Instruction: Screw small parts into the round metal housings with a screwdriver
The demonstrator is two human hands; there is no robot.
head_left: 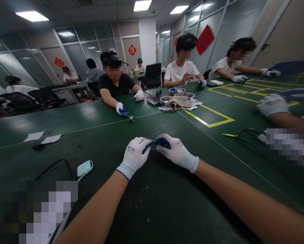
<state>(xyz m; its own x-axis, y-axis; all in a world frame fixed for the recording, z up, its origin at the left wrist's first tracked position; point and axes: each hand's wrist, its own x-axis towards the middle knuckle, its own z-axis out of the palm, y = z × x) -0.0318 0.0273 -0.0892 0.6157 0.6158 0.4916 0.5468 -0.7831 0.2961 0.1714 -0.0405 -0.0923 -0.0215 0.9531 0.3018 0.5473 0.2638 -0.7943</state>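
My left hand (pixel 135 154), in a white glove with blue fingertips, is closed at the middle of the green table. Facing it, my right hand (pixel 176 150) wears a matching glove, its fingers curled in. Between them is a small dark metal piece (pixel 155 149), pinched from both sides and mostly hidden by the fingers. Its exact kind does not show. Nearer to me, several small metal nuts (pixel 143 190) lie scattered on the table, one nut (pixel 148 220) apart from the others.
A white device (pixel 85 168) with green lights and a cable lies left. Ahead are metal bowls (pixel 167 100), a cloth (pixel 181 101) and yellow tape (pixel 220 122). Across the table a co-worker's gloved hand (pixel 121 109) holds a metal tool (pixel 132 118). Another gloved hand (pixel 274 104) is at right.
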